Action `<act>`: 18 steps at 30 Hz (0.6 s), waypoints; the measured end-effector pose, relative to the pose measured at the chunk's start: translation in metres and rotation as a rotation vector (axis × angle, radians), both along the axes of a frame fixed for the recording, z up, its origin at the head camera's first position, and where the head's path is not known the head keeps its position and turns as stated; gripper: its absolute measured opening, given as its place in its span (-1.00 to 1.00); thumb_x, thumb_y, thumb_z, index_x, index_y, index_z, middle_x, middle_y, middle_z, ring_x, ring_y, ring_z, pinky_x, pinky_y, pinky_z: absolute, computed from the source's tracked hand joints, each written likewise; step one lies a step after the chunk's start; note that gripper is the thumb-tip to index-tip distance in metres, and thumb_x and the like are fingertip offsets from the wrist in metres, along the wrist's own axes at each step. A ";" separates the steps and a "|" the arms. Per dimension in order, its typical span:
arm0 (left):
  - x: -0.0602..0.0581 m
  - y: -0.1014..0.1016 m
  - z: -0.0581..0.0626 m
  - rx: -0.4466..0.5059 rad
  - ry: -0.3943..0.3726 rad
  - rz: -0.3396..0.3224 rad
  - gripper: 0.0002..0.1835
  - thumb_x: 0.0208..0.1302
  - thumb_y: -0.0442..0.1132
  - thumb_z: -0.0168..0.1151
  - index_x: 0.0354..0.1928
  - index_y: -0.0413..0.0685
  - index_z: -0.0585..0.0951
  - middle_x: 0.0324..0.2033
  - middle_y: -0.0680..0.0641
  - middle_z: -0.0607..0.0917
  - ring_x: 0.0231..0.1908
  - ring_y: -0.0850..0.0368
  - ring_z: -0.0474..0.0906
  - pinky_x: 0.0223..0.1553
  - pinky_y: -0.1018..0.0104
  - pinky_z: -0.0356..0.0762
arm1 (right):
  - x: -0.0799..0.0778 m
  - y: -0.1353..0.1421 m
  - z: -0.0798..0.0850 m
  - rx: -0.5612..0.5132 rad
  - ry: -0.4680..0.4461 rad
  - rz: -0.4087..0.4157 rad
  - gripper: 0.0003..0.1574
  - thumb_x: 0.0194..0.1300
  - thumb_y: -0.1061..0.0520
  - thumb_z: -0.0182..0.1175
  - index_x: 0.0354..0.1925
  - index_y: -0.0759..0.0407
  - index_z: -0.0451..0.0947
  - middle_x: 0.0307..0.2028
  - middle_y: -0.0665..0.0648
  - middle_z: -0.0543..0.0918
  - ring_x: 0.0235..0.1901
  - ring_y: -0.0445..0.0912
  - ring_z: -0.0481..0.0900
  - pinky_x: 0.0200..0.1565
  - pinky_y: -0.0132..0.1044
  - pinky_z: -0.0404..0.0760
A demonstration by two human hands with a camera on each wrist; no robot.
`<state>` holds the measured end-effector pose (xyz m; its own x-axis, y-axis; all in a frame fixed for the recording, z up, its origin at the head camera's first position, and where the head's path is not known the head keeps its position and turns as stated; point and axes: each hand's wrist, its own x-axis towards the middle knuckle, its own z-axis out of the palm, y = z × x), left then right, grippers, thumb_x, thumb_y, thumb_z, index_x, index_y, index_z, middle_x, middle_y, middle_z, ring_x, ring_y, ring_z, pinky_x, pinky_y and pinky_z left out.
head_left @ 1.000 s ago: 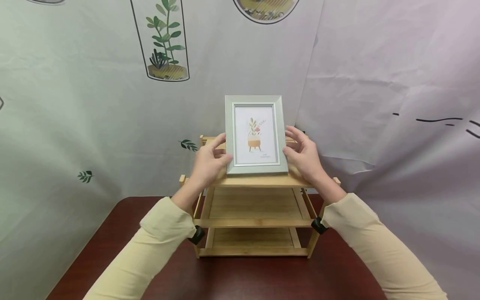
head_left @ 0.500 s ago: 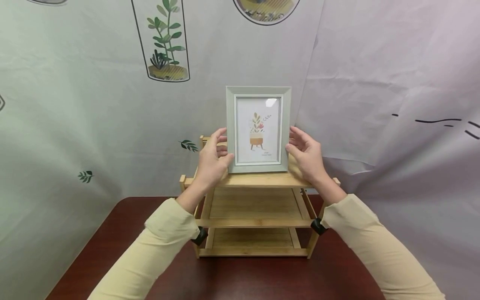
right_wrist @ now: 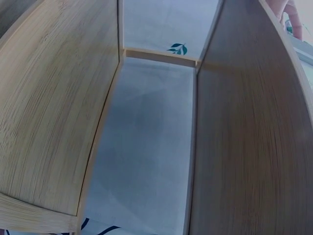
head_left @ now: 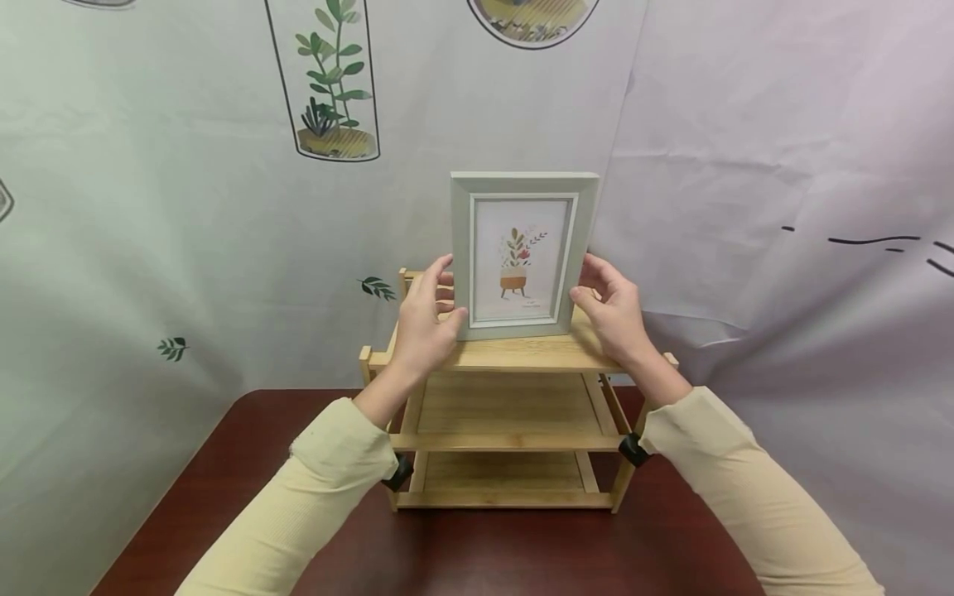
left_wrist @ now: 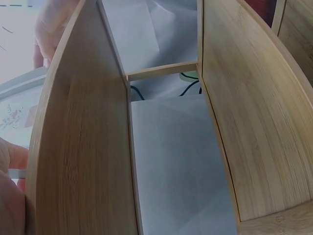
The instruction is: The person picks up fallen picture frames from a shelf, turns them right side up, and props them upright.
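Note:
A pale grey-green picture frame (head_left: 523, 257) with a potted-plant print stands nearly upright on the top tier of a wooden three-tier shelf (head_left: 514, 358). My left hand (head_left: 426, 323) holds its left side, thumb at the front edge and fingers spread along the side. On the opposite side, my right hand (head_left: 614, 314) grips the edge low down, its fingers partly hidden behind. In the left wrist view, the boards of the shelf (left_wrist: 88, 127) fill most of the picture, with part of the frame (left_wrist: 19, 110) at the left. The right wrist view shows mainly shelf boards (right_wrist: 249, 137).
The shelf stands on a dark red table (head_left: 522, 555). Behind it hangs a pale cloth (head_left: 224, 223) printed with plants and leaves. Corner posts (head_left: 365, 356) rise at the top tier's front. Each wrist wears a dark device (head_left: 633, 449) near the shelf's side.
The picture frame has tipped from leaning back to nearly upright, its top coming toward me and shifting right. My left hand has moved slightly right with it; my right hand has barely moved.

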<state>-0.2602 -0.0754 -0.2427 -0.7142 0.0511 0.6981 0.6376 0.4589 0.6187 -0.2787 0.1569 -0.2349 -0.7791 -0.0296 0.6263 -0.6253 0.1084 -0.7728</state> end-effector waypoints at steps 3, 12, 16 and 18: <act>0.000 0.000 0.000 0.014 0.005 -0.009 -0.36 0.02 -0.52 0.13 0.21 -0.16 0.26 -0.10 -0.21 0.45 -0.13 0.02 0.48 -0.15 0.35 0.54 | -0.001 0.000 0.000 0.012 -0.002 -0.008 -0.47 0.10 0.47 -0.03 0.11 0.45 0.27 -0.27 -0.09 0.47 -0.25 -0.28 0.47 -0.19 -0.55 0.48; 0.001 0.001 -0.001 0.024 0.022 -0.010 -0.47 0.03 -0.41 0.20 0.11 -0.24 0.37 -0.21 -0.20 0.52 -0.20 0.03 0.52 -0.23 0.39 0.56 | -0.003 0.000 0.004 0.063 -0.084 -0.057 -0.48 0.16 0.44 -0.08 0.14 0.39 0.25 -0.15 0.11 0.45 -0.19 -0.30 0.45 -0.21 -0.54 0.51; 0.003 0.002 -0.002 0.024 0.021 0.010 -0.50 0.02 -0.39 0.22 0.07 -0.24 0.40 -0.25 -0.18 0.54 -0.22 0.04 0.53 -0.23 0.39 0.56 | -0.004 -0.003 0.008 0.067 -0.174 -0.070 -0.48 0.20 0.41 -0.10 0.16 0.36 0.23 -0.12 0.13 0.42 -0.17 -0.26 0.43 -0.22 -0.51 0.54; 0.005 0.004 -0.002 0.025 0.025 0.026 -0.51 0.01 -0.39 0.23 0.06 -0.24 0.42 -0.27 -0.18 0.54 -0.23 0.04 0.53 -0.24 0.39 0.57 | -0.004 -0.005 0.011 0.075 -0.212 -0.079 -0.50 0.22 0.39 -0.11 0.16 0.36 0.23 -0.10 0.17 0.42 -0.17 -0.23 0.43 -0.21 -0.47 0.55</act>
<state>-0.2556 -0.0715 -0.2449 -0.6975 0.0155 0.7164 0.6411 0.4602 0.6142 -0.2831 0.1517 -0.2241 -0.8944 -0.0037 0.4472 -0.4376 0.2125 -0.8737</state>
